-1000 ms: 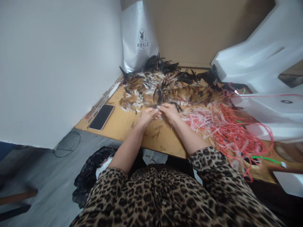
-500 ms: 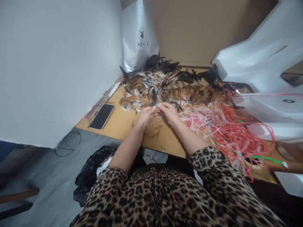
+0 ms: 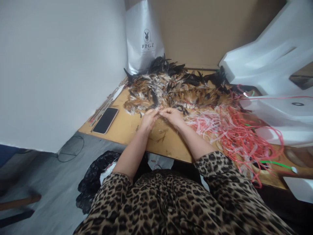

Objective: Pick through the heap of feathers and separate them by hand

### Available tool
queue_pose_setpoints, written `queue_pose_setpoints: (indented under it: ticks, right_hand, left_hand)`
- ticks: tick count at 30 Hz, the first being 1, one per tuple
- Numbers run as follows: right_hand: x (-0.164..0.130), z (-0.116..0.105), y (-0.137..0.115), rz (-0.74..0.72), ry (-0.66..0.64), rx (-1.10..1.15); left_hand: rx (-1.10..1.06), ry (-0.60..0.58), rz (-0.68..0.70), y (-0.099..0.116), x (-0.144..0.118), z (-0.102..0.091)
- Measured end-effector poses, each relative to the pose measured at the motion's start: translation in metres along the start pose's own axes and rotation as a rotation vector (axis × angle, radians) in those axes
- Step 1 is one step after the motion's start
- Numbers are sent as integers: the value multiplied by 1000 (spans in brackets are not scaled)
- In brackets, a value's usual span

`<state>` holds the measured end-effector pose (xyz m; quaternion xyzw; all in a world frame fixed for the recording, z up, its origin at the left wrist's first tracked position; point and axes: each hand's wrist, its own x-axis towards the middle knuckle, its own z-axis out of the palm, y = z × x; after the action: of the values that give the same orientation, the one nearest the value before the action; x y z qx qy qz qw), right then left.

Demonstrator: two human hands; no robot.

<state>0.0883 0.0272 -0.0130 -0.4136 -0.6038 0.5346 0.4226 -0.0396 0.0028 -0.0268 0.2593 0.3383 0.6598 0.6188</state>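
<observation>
My left hand (image 3: 149, 119) and my right hand (image 3: 172, 117) meet over the front of the table, fingertips pinched together. From between them a dark feather (image 3: 155, 98) points up and away, and its lower end is hidden by my fingers. My left hand is closed on it; my right thumb and forefinger pinch at its base. Just beyond my hands spreads a wide pile of brown, white and black feathers (image 3: 200, 94). To the right of my right hand lies a tangle of red and clear plastic strips (image 3: 234, 130).
A phone (image 3: 105, 120) lies on the wooden table (image 3: 127, 130) at left, beside a white wall (image 3: 61, 65). A white printed bag (image 3: 145, 54) stands behind the feathers. White sewing-machine-like equipment (image 3: 264, 58) rises at right. A black plastic bag (image 3: 94, 179) sits below the table edge.
Both hands have shifted slightly left, and the dark feather has moved left with them. My right fingers have changed their pinch a little. The pile and the strips look the same.
</observation>
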Motion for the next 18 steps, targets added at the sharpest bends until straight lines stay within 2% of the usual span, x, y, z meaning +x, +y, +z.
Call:
queue_pose_setpoints:
  ticks: [7,12,15,18]
  right_hand:
    - [9,-29,6,-208,118,-537]
    - [11,-42,-3,-321,99,-583]
    - [8,-56,-19,-276,126,-594]
    - [0,-71,-32,-198,89,-620]
  left_hand:
    - [-23,134,-39,8,4,-5]
    - [68,98,-66,6,2,-3]
    - [122,48,-71,4,1,-2]
    - [153,5,-77,3,0,-2]
